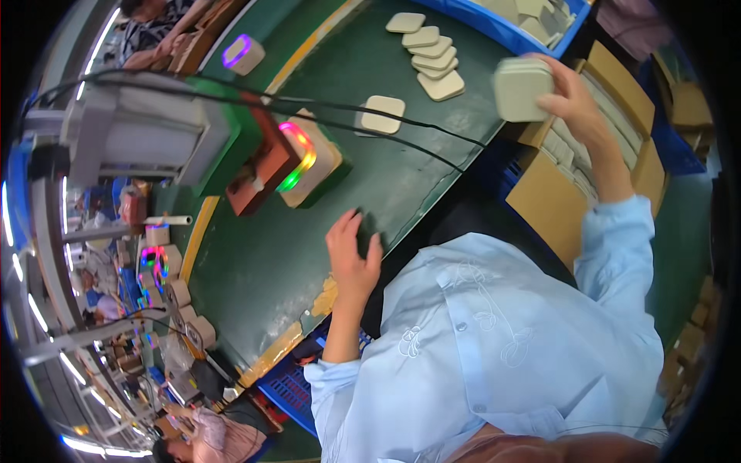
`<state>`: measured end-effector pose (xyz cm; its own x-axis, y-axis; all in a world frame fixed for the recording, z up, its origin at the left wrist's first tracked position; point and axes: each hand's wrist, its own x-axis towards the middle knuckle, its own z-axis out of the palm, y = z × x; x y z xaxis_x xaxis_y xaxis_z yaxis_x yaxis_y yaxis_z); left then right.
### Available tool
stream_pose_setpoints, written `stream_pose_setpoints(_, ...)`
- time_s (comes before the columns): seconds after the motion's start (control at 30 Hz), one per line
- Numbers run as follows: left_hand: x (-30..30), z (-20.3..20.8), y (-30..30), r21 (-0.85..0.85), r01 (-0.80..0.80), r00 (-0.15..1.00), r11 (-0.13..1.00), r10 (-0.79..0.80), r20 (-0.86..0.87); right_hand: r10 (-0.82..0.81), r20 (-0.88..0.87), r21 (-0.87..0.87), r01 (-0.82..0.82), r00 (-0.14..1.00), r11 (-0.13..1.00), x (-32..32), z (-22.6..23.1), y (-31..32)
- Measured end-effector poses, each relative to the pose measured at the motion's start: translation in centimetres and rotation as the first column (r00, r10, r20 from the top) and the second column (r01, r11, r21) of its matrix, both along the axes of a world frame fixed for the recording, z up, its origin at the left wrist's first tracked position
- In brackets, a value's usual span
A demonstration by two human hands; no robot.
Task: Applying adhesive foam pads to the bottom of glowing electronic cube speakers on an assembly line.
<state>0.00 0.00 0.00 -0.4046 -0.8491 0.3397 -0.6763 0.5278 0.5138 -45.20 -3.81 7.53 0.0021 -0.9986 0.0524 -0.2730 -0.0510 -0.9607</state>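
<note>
Beside green tabletop (255,293), a carton (544,208) holds white pieces (557,148); right hand (575,100) pinches a pale block (521,89), left hand (353,261) spread.

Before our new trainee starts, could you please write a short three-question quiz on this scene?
1. Which hand holds the pale squarish item, and which is empty?
2. True or false: the cardboard box is closed.
3. What colour is the bin at the picture's top edge? A) red; B) blue; C) yellow

Key:
1. The right hand holds it; the left hand is empty.
2. False; it stands open.
3. B
</note>
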Motion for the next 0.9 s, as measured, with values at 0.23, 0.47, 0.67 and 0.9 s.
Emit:
stream_pose_setpoints(0.23,-8.1,2.3,-3.0,-0.151,0.253,0.967,0.955,-0.245,0.072,0.088,-0.181,-0.040,-0.096,0.979,0.995,6.7,0.9,-6.2)
stream_pose_setpoints(0.47,-9.0,0.1,-4.6,-0.134,0.256,0.966,0.957,-0.251,0.058,0.013,-0.098,-0.297,-0.042,0.995,0.954,18.3,0.5,6.5)
stream_pose_setpoints(0.67,1.5,-1.2,-0.7,-0.152,-0.129,0.988,0.980,0.114,-0.103,-0.196,-0.533,-0.533,-0.146,0.823,0.834,23.5,-6.2,3.1)
stream_pose_setpoints(0.9,5.1,3.5,-8.6,0.101,-0.236,0.917,0.967,0.256,-0.307,-0.135,-0.687,-0.379,-0.193,0.714,0.905,21.6,-7.9,-0.5)
